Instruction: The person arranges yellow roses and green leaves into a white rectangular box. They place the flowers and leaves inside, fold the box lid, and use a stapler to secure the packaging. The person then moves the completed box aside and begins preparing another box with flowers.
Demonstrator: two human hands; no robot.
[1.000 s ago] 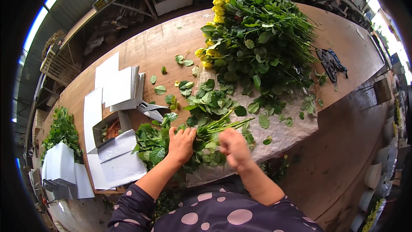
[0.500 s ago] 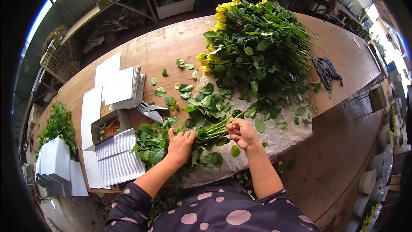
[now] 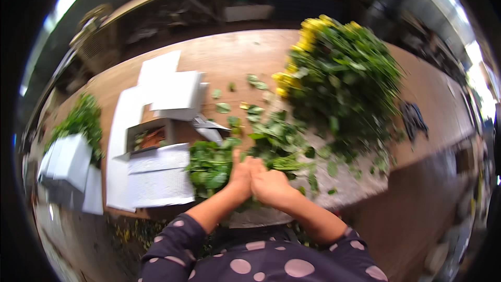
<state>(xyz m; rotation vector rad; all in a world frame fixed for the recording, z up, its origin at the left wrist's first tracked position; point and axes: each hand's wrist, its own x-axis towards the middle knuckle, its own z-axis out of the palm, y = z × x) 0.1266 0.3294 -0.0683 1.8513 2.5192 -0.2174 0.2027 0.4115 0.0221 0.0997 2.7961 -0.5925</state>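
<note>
A bunch of leafy green rose stems [image 3: 210,169] lies across the near edge of the table, its foliage to the left and bare stems [image 3: 288,163] to the right. My left hand [image 3: 240,178] is closed round the middle of the bunch. Pressed up against it, my right hand [image 3: 270,186] is curled over the stems, its fingertips hidden. Loose leaves and trimmings [image 3: 276,133] lie just beyond both hands. Grey-handled shears [image 3: 210,129] rest behind the bunch. Motion blurs the finer detail.
Yellow roses [image 3: 339,73] form a big pile at the back right, on a pale sheet [image 3: 360,188]. At left are a box with rubber bands [image 3: 151,138], corrugated card [image 3: 160,176], white cards [image 3: 177,94] and wrapped greenery [image 3: 68,159]. A dark cloth [image 3: 414,120] lies far right; a person [image 3: 389,0] stands beyond.
My right hand has moved left along the stems until it meets my left hand. The view has swung, shifting the table rightward, and a person now shows at the back right.
</note>
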